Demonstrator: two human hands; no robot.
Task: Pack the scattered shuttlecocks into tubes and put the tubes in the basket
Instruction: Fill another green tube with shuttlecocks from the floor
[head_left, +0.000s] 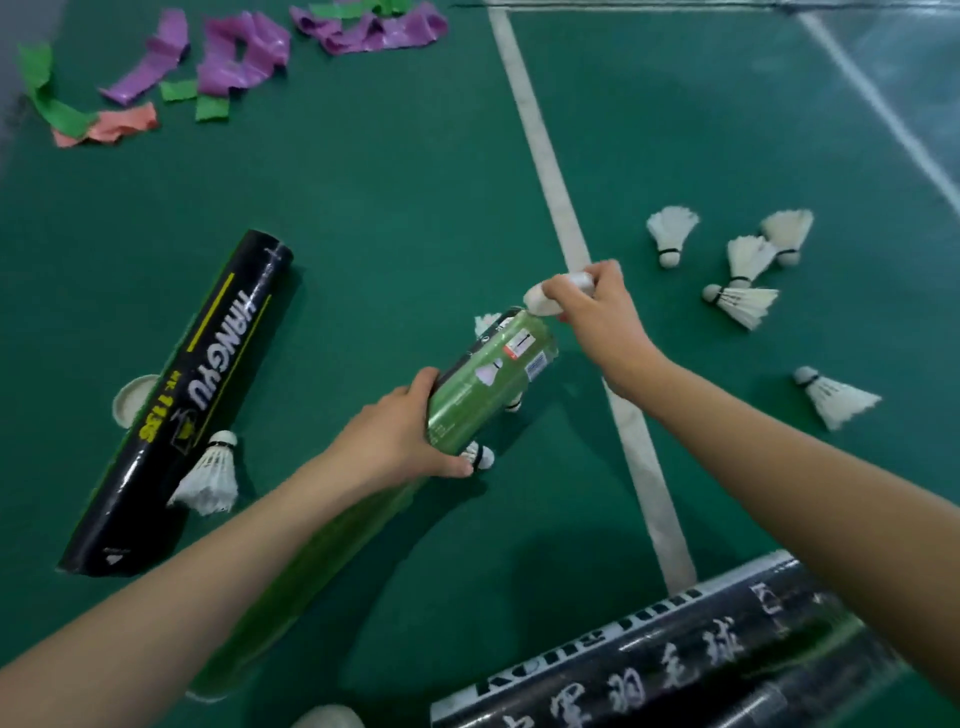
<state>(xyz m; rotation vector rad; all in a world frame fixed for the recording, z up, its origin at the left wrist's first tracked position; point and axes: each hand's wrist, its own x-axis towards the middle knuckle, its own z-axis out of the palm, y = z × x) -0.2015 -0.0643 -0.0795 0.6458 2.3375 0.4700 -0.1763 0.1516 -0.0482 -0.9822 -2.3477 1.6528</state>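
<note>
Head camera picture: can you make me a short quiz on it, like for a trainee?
1. True or false: the left hand grips the black tube.
2. How many shuttlecocks lie on the floor right of the white line?
3. What lies beside the black tube? A. a lid B. a basket C. a racket
Key: 1. False, it grips the green tube. 2. Five. 3. A.
</note>
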